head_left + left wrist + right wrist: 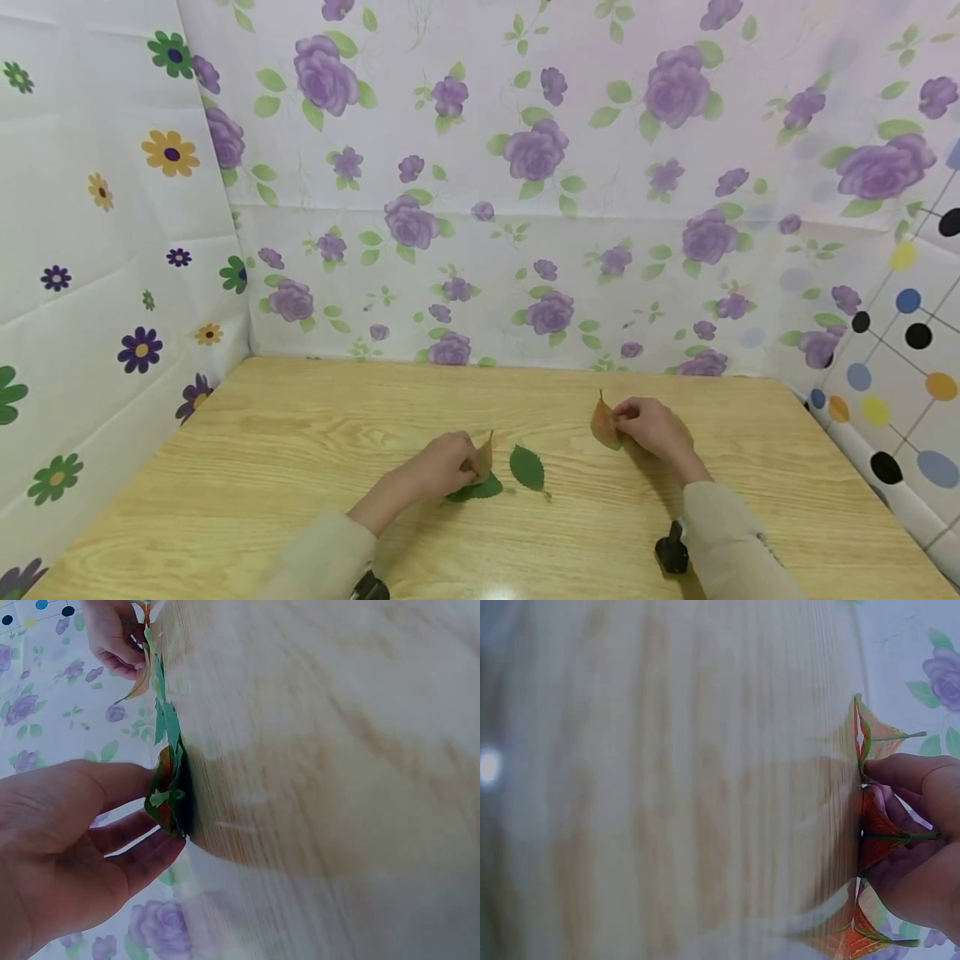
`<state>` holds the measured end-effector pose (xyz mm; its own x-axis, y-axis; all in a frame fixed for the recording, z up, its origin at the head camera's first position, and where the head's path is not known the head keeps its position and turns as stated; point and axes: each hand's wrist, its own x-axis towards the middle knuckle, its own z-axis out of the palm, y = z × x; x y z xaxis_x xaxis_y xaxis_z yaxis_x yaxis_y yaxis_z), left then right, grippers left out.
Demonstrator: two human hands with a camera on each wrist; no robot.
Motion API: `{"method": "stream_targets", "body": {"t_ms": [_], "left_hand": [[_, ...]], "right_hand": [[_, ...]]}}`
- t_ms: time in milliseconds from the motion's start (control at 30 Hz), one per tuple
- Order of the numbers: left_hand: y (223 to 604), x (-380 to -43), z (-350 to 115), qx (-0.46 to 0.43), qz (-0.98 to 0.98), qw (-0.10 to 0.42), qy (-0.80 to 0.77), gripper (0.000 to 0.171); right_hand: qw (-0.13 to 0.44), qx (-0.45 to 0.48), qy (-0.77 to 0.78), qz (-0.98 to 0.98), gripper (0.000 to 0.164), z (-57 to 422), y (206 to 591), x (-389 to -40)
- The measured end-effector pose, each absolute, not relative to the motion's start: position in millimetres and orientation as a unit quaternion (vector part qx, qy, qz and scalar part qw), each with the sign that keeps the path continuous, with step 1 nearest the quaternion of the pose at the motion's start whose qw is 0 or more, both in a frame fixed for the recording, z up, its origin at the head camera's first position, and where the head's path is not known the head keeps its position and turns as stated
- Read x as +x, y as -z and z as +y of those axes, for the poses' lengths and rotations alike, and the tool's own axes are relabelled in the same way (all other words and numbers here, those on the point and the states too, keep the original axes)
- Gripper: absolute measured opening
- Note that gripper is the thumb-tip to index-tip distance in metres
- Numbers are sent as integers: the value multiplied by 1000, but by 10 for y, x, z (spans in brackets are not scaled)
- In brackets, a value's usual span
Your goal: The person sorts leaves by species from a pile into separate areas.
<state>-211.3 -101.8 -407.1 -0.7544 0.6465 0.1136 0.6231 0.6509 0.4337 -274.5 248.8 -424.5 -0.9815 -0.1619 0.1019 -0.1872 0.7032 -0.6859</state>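
Observation:
My left hand (448, 463) pinches an orange-brown leaf (485, 461) just above the wooden table. Right beneath it lies a green leaf (483, 487), partly covered by the fingers. Another green leaf (527, 467) rests flat a little to the right. Farther right, my right hand (654, 427) holds an orange leaf (603, 426) by its edge, stem pointing up and away. In the right wrist view, orange leaf shapes (881, 832) show above, between and below the fingers; how many leaves these are I cannot tell.
The wooden table (322, 417) runs back to a cloth with purple roses (480, 167). Patterned cloths stand at both sides, flowered (112, 275) on the left and dotted (900, 392) on the right. Black devices (672, 550) sit at both wrists.

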Motion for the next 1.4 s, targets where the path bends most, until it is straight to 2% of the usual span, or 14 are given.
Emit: {"method": "stream_targets", "body": {"t_ms": [267, 600, 867, 1000, 1233, 1400], "left_hand": [[4030, -2101, -977, 316, 920, 15, -230, 10], [4012, -2079, -953, 283, 926, 21, -251, 21], [4046, -2115, -975, 282, 915, 0, -288, 37], [4098, -2187, -1040, 269, 904, 24, -332, 31], [4118, -2283, -1199, 191, 887, 87, -412, 34], [4101, -2283, -1250, 170, 867, 108, -457, 30]], "right_hand": [[18, 94, -374, -922, 21, 2459, 4266, -2753], [23, 88, -364, -927, 20, 2462, 4289, -2766], [27, 83, -358, -930, 20, 2458, 4311, -2762], [26, 85, -359, -929, 20, 2450, 4302, -2753], [29, 83, -357, -930, 21, 2443, 4328, -2764], [31, 82, -358, -929, 21, 2457, 4331, -2769]]}}
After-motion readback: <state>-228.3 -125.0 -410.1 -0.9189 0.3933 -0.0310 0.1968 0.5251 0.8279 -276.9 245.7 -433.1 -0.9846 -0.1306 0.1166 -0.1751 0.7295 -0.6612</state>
